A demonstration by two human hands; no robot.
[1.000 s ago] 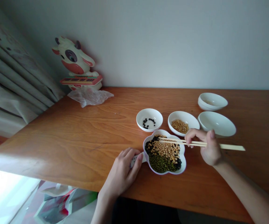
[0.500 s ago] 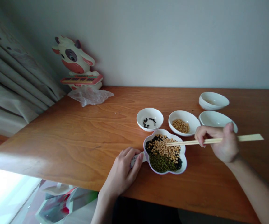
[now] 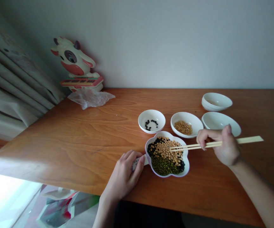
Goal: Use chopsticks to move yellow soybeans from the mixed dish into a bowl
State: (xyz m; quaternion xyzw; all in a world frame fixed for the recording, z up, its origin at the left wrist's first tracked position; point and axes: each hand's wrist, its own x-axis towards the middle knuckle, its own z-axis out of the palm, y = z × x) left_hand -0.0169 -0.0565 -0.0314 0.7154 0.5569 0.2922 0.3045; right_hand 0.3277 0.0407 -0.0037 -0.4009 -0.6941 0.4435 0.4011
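Note:
My left hand (image 3: pixel 126 172) is closed around the short handle of a white flower-shaped bowl (image 3: pixel 187 158) near the table's front edge. In it lie yellow soybeans (image 3: pixel 165 147), green mung beans (image 3: pixel 163 166) and black beans (image 3: pixel 152 149). A pair of light wooden chopsticks (image 3: pixel 194 146) is gripped in my right hand (image 3: pixel 224 145), their tips slightly apart among the soybeans. Behind the flower-shaped bowl stand a small white bowl (image 3: pixel 141 126) with several black beans and another white bowl (image 3: pixel 198 123) with soybeans. A third white bowl (image 3: pixel 222 118) is partly hidden by my right hand.
Stacked white bowls (image 3: pixel 216 103) stand at the back right of the wooden table (image 3: pixel 84 142). A toy cow with a keyboard (image 3: pixel 82 69) and a crumpled clear plastic bag (image 3: pixel 91 98) are at the back left, by a curtain (image 3: pixel 13 85). Bags (image 3: pixel 63 205) lie below the front edge.
The chopsticks' tips have spread apart and sit slightly lower among the soybeans. My right hand has shifted a little to the left. My left hand keeps its hold on the handle.

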